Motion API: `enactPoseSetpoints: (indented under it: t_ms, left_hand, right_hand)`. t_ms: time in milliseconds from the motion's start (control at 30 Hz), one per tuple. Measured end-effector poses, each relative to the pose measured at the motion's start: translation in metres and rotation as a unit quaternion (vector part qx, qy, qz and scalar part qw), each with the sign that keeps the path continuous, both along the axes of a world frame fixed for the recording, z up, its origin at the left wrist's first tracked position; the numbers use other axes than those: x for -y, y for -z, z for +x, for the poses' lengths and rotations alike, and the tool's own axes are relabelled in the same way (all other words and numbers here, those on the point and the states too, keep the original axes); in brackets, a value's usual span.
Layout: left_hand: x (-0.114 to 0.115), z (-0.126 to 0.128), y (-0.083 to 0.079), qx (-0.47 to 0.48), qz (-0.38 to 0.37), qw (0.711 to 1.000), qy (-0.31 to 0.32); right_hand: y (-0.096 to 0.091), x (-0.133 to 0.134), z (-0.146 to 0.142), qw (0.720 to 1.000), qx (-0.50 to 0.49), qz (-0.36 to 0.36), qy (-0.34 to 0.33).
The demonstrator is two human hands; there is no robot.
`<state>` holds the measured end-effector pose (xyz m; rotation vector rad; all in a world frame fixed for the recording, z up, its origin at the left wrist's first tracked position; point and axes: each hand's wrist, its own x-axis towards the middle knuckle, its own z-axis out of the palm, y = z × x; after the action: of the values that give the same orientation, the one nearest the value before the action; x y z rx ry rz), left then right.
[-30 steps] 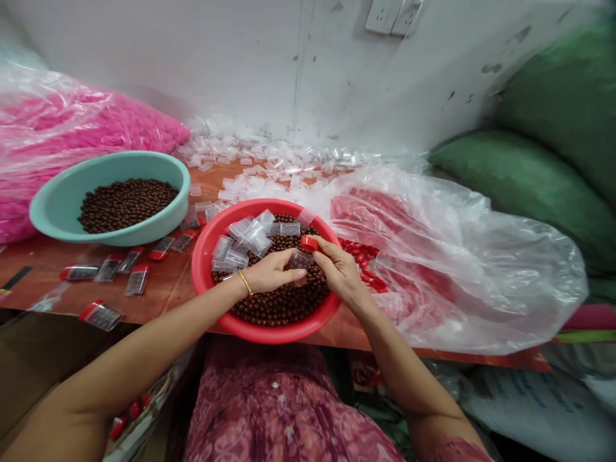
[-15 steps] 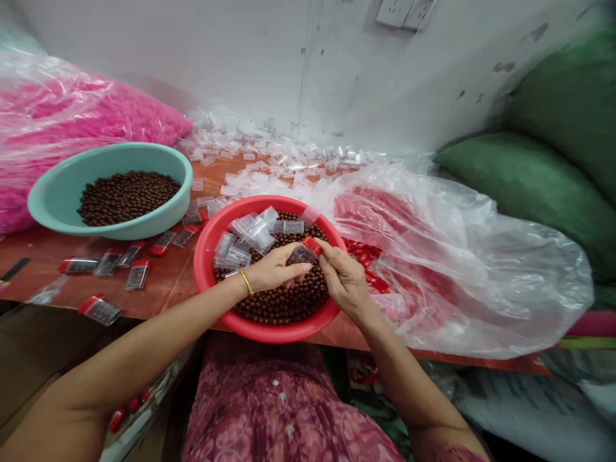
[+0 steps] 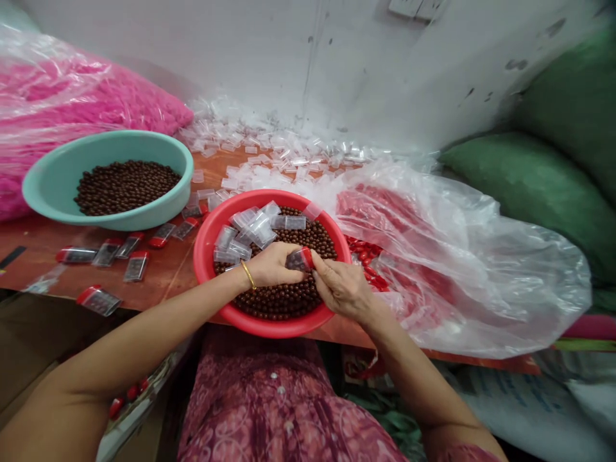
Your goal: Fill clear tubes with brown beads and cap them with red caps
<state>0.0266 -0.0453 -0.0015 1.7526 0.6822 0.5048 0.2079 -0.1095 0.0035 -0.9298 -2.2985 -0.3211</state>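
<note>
Over a red basin (image 3: 279, 329) of brown beads (image 3: 283, 301), my left hand (image 3: 274, 264) is closed around a small clear plastic box (image 3: 297, 258) that looks dark with beads inside. A red cap (image 3: 307, 258) sits on the box's right end. My right hand (image 3: 344, 285) has its thumb and fingers closed on that capped end. Several clear boxes without caps (image 3: 257, 226) lie on the beads at the basin's back left.
On the left stands a teal basin (image 3: 110, 221) with more beads, and capped boxes (image 3: 136, 266) lie before it. Loose clear boxes (image 3: 298, 160) spread along the wall. A plastic bag of red caps (image 3: 462, 269) covers the right side; a pink-filled bag (image 3: 96, 96) stands back left.
The box has turned in my hands, its red cap now facing right. My right hand has shifted slightly lower beside it. The whole view has moved a little.
</note>
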Motion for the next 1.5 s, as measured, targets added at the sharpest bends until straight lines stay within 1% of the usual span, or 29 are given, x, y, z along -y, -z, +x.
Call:
enactPoseSetpoints:
  t_ms: [33,100,167,200,233,300,333,367,400,433,467,500,533,600,667,700,733,767,800,900,967,1033,1067,1100,1167,1233,1367,1433,1500]
  left_hand:
    - [0.0,0.0,0.0,-0.011,0.01,1.0,0.005]
    - [0.002,0.001,-0.001,-0.029,0.014,0.999,0.015]
    - [0.004,0.004,-0.004,-0.043,0.012,0.999,0.028]
    - [0.005,0.006,-0.006,-0.048,0.013,0.998,0.039]
    - [0.006,0.007,-0.007,-0.05,0.015,0.997,0.051]
    - [0.007,0.009,-0.009,-0.056,0.034,0.996,0.065]
    - [0.008,0.009,-0.009,-0.06,0.05,0.995,0.064]
    - [0.008,0.009,-0.009,-0.065,0.07,0.994,0.06]
    - [0.009,0.009,-0.009,-0.075,0.092,0.991,0.055]
    - [0.009,0.008,-0.008,-0.087,0.116,0.988,0.05]
    - [0.01,0.007,-0.008,-0.104,0.137,0.984,0.048]
    - [0.01,0.007,-0.007,-0.123,0.157,0.979,0.048]
    - [0.011,0.007,-0.007,-0.144,0.176,0.973,0.047]
    - [0.012,0.006,-0.006,-0.192,0.212,0.957,0.04]
    - [0.013,0.006,-0.005,-0.248,0.238,0.939,0.027]
    - [0.013,0.006,-0.006,-0.275,0.244,0.93,0.023]
    - [0.014,0.006,-0.006,-0.299,0.243,0.922,0.024]
    - [0.014,0.007,-0.007,-0.315,0.238,0.918,0.028]
    - [0.014,0.007,-0.008,-0.319,0.227,0.919,0.036]
    - [0.013,0.01,-0.011,-0.275,0.168,0.945,0.056]
    - [0.011,0.013,-0.012,-0.232,0.132,0.962,0.053]
    - [0.009,0.014,-0.012,-0.21,0.118,0.969,0.047]
    - [0.008,0.014,-0.013,-0.208,0.121,0.969,0.048]
    - [0.008,0.013,-0.013,-0.211,0.129,0.968,0.05]
    - [0.009,0.012,-0.015,-0.229,0.155,0.96,0.048]
    - [0.012,0.011,-0.017,-0.261,0.183,0.947,0.04]
    - [0.02,0.009,-0.02,-0.353,0.222,0.909,0.025]
    - [0.023,0.008,-0.02,-0.395,0.237,0.887,0.02]
    - [0.025,0.006,-0.018,-0.418,0.248,0.874,0.017]
  right_hand:
    - [-0.002,0.001,0.001,1.0,-0.001,-0.01,-0.009]
    - [-0.006,0.001,0.002,0.997,-0.035,-0.062,-0.018]
    - [-0.008,-0.001,-0.001,0.982,-0.136,-0.134,0.001]
    - [-0.008,-0.004,-0.005,0.963,-0.211,-0.17,0.019]
    - [-0.006,-0.008,-0.011,0.934,-0.292,-0.202,0.038]
    - [-0.001,-0.017,-0.024,0.858,-0.432,-0.271,0.058]
    - [0.001,-0.021,-0.03,0.824,-0.47,-0.312,0.059]
    - [0.003,-0.025,-0.036,0.795,-0.487,-0.355,0.06]
    - [0.004,-0.027,-0.04,0.776,-0.486,-0.398,0.062]
    - [0.003,-0.028,-0.043,0.764,-0.473,-0.434,0.061]
    - [0.001,-0.028,-0.046,0.762,-0.452,-0.46,0.057]
    - [-0.001,-0.027,-0.047,0.771,-0.426,-0.471,0.048]
    - [-0.004,-0.026,-0.048,0.789,-0.396,-0.469,0.033]
    - [-0.005,-0.024,-0.049,0.832,-0.338,-0.439,0.012]
    - [-0.001,-0.025,-0.048,0.863,-0.303,-0.404,0.028]
    - [0.003,-0.026,-0.047,0.867,-0.298,-0.396,0.044]
    - [0.007,-0.027,-0.046,0.864,-0.302,-0.4,0.054]
    - [0.012,-0.029,-0.045,0.851,-0.314,-0.418,0.055]
    - [0.017,-0.03,-0.045,0.829,-0.335,-0.445,0.048]
    - [0.022,-0.034,-0.045,0.74,-0.428,-0.519,0.024]
    - [0.02,-0.036,-0.047,0.691,-0.484,-0.536,0.016]
    - [0.017,-0.038,-0.05,0.664,-0.514,-0.542,0.005]
    - [0.016,-0.039,-0.051,0.658,-0.52,-0.544,0.001]
    - [0.015,-0.039,-0.052,0.659,-0.52,-0.544,0.001]
    - [0.016,-0.038,-0.052,0.677,-0.503,-0.537,0.004]
    - [0.017,-0.035,-0.051,0.71,-0.473,-0.521,0.003]
    - [0.02,-0.03,-0.048,0.792,-0.393,-0.467,0.0]
    - [0.021,-0.031,-0.047,0.818,-0.346,-0.459,0.006]
    - [0.023,-0.033,-0.046,0.829,-0.312,-0.465,0.013]
